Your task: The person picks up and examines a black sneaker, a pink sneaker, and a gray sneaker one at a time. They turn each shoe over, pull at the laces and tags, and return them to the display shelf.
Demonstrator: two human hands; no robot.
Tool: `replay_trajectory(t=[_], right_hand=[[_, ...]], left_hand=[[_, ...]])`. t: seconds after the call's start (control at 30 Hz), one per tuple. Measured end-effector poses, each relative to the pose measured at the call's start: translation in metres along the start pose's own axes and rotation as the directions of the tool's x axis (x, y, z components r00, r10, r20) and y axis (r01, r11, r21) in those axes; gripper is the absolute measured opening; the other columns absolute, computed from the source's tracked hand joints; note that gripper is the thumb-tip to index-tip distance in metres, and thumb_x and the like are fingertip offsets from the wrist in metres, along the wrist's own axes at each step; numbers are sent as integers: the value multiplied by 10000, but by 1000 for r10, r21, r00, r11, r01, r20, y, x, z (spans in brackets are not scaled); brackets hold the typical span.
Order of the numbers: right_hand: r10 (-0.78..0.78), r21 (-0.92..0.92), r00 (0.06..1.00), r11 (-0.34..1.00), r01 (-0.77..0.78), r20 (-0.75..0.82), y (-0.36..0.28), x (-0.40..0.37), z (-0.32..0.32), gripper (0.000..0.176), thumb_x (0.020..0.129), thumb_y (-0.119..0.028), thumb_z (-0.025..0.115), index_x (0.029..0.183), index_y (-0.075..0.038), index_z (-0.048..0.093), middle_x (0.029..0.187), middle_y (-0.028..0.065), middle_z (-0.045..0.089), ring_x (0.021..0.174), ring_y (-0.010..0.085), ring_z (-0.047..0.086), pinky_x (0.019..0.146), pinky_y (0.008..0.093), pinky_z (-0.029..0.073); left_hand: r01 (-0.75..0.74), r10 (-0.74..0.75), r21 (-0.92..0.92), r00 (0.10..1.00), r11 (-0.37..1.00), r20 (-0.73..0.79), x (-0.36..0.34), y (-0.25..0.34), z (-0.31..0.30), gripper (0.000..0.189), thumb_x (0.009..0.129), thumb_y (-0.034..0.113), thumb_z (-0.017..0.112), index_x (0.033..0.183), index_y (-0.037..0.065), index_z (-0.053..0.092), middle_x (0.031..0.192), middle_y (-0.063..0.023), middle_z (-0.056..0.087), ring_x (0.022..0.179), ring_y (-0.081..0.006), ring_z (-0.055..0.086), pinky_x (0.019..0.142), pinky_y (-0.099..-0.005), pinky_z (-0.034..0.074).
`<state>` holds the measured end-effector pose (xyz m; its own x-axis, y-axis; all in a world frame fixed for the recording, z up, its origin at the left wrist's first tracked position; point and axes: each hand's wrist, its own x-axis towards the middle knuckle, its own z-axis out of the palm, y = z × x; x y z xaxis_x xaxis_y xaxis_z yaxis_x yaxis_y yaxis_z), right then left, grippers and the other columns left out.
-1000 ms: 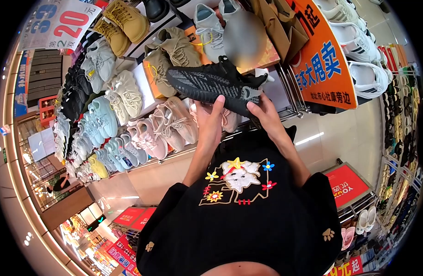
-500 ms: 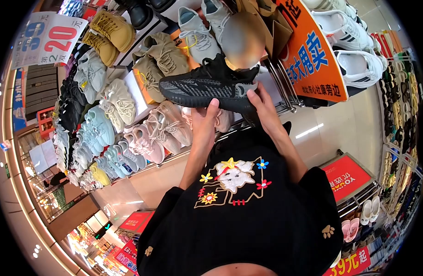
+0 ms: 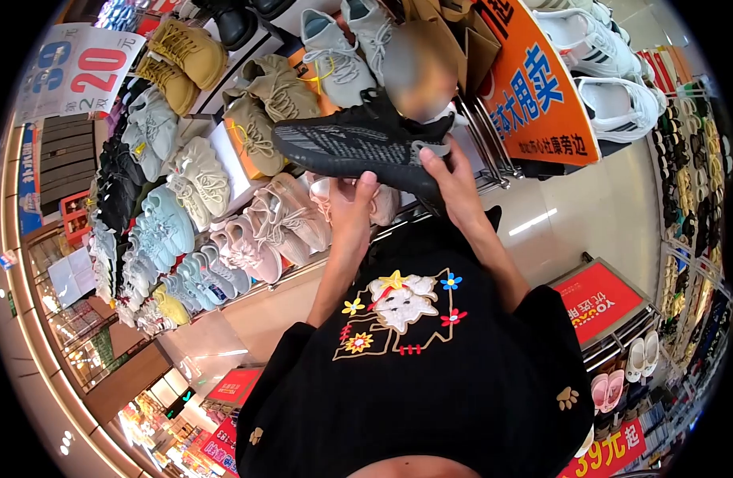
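A black sneaker (image 3: 358,143) with grey patterning is held up sideways in front of me, its toe toward the left and its heel to the right. My left hand (image 3: 354,203) supports the sole from below, with the thumb up along the sole's side. At the heel end, my right hand (image 3: 452,179) grips the shoe, thumb by the grey heel patch. Behind it on the display stand pale grey sneakers (image 3: 340,70) and olive-brown sneakers (image 3: 259,131). Pink sneakers (image 3: 291,219) sit just left of my left hand.
Rows of light blue sneakers (image 3: 166,227) and tan boots (image 3: 179,64) fill the rack at left. An orange sign (image 3: 541,88) and white sneakers (image 3: 621,107) stand at right. A red sign (image 3: 597,303) is on a rack near my right elbow.
The view has shifted slightly. The sneaker stays in both hands, its toe end a little higher and more of its sole side turned toward me.
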<state>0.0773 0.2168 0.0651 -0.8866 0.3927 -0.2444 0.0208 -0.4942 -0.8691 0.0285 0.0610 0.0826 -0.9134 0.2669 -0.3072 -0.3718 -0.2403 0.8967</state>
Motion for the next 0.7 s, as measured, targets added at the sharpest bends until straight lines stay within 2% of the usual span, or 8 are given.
replay_trajectory(t=[0.07, 0.13, 0.17, 0.23, 0.33, 0.37, 0.5, 0.7], right_hand=[[-80, -56, 997, 995, 80, 7, -3, -1, 4, 500, 879, -250, 645, 1257, 23, 464, 1067, 70, 571, 987, 113, 515, 860, 252, 428], [68, -34, 995, 997, -66, 67, -10, -5, 1, 524, 871, -220, 654, 1284, 25, 445, 1119, 85, 550, 1006, 119, 512, 885, 259, 422], [66, -32, 996, 997, -64, 68, -11, -7, 3, 524, 871, -220, 654, 1284, 25, 445, 1119, 85, 550, 1006, 119, 512, 885, 259, 422], [-54, 57, 964, 998, 41, 261, -14, -13, 12, 550, 856, -183, 666, 1312, 13, 429, 1196, 103, 520, 1051, 131, 514, 926, 279, 419], [-106, -8, 907, 993, 119, 407, -29, -21, 23, 567, 830, -133, 669, 1334, -21, 435, 1276, 107, 496, 1151, 164, 494, 944, 311, 440], [-140, -46, 895, 983, 175, 423, -29, -22, 24, 540, 826, -137, 666, 1317, -29, 469, 1293, 104, 485, 1149, 173, 497, 940, 315, 444], [-119, -73, 854, 981, 180, 506, -37, -20, 24, 514, 839, -86, 639, 1309, 11, 457, 1357, 126, 428, 1234, 202, 439, 994, 353, 400], [-130, -106, 864, 973, 206, 486, -35, -19, 22, 478, 848, -74, 624, 1294, 16, 478, 1352, 128, 442, 1211, 201, 460, 1001, 359, 397]], left_hand=[[25, -22, -90, 999, 996, 34, 1, -1, -2, 515, 883, 243, 650, 1277, 32, 395, 1152, -63, 526, 1041, -169, 556, 878, -295, 461], [142, -120, -213, 986, 967, 114, 5, 2, -9, 541, 917, 419, 560, 1291, 59, 408, 1187, -63, 531, 1066, -181, 551, 909, -331, 447], [141, -118, -211, 986, 967, 115, 3, 4, -10, 541, 917, 419, 560, 1291, 59, 408, 1187, -63, 531, 1066, -181, 551, 909, -331, 447], [264, -264, -326, 963, 908, 45, -3, 24, 0, 642, 910, 597, 424, 1312, 97, 419, 1239, -57, 532, 1105, -191, 536, 943, -366, 430], [276, -262, -448, 960, 850, 94, -2, 30, 0, 696, 895, 664, 345, 1324, 123, 430, 1281, -51, 523, 1140, -195, 516, 950, -384, 430], [311, -244, -535, 950, 785, 194, 3, 20, -13, 653, 898, 639, 384, 1279, 117, 477, 1241, -67, 552, 1126, -202, 533, 956, -374, 437], [349, -317, -706, 930, 616, 184, 4, 8, -19, 590, 894, 591, 452, 1174, 80, 544, 1140, -86, 611, 1062, -210, 584, 912, -342, 482], [406, -324, -737, 909, 540, 263, 7, 5, -23, 557, 895, 524, 506, 1204, 62, 530, 1180, -114, 596, 1097, -230, 576, 926, -371, 485]])
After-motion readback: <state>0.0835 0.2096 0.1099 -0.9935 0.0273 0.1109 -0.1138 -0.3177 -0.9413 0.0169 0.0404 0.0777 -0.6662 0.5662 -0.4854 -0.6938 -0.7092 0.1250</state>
